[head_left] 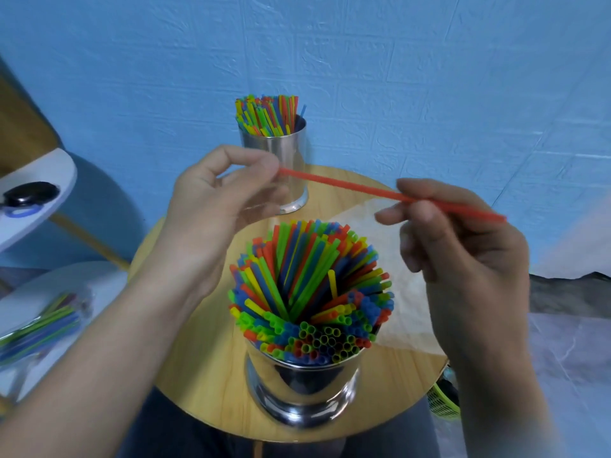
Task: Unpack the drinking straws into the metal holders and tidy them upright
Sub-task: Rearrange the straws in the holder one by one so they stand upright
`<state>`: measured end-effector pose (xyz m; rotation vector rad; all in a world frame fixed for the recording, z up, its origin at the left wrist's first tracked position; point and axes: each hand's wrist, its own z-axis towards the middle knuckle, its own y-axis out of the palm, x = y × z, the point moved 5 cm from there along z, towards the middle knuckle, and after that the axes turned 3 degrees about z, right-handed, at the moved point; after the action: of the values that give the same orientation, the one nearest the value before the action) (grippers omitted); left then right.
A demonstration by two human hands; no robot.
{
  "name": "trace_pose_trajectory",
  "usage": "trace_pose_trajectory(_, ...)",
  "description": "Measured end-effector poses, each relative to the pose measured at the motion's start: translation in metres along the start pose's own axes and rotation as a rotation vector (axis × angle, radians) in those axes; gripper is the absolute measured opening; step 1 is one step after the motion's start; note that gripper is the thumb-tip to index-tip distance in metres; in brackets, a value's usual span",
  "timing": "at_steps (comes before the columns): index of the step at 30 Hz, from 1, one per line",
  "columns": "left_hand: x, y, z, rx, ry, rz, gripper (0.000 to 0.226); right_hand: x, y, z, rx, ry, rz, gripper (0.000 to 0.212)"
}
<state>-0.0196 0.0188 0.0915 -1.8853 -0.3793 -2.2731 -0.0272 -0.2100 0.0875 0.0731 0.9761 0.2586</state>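
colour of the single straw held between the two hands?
Red-orange. The straw is pinched by the left hand and right hand, seen in the head view.

Illumination is even, diffuse and moderately bright, and shadows are soft. Specular glare appears on the near metal holder (302, 388). Wide-angle distortion bends the frame edges. The straw packet (39, 322) and the left forearm (99, 375) are blurred.

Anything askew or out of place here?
Yes. The multicoloured plastic straws in the near shiny metal holder splay outward in a swirl, not upright. One thin red straw is outside it, pinched roughly level between the left hand and right hand.
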Motion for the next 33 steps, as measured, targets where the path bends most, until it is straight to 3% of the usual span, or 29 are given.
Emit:
trace_pose_trajectory(4,-0.001,0.010,-0.003,-0.263,0.009,0.390,0.024,-0.003,-0.017,0.001,0.215,-0.029,-0.010,0.029)
trace_pose_trajectory(7,-0.004,0.013,-0.008,-0.390,0.012,0.569,0.022,-0.006,-0.018,0.001,0.234,-0.056,-0.112,0.036)
trace_pose_trajectory(16,-0.006,0.012,-0.005,-0.306,0.037,0.564,0.009,0.014,0.004,-0.002,-0.123,0.053,-0.457,0.022)
trace_pose_trajectory(20,-0.008,0.011,-0.004,-0.277,0.017,0.507,0.009,0.013,0.004,-0.003,-0.114,0.068,-0.398,0.008)
trace_pose_trajectory(23,-0.006,0.012,-0.005,-0.263,0.032,0.506,0.007,0.011,0.002,-0.002,-0.073,0.053,-0.374,0.017)
trace_pose_trajectory(27,-0.001,0.012,-0.004,-0.259,0.064,0.508,0.007,0.011,0.002,-0.002,-0.102,0.045,-0.367,0.008)
trace_pose_trajectory(33,0.008,0.009,-0.002,-0.243,0.173,0.544,0.007,0.009,0.004,-0.003,-0.105,0.041,-0.334,0.024)
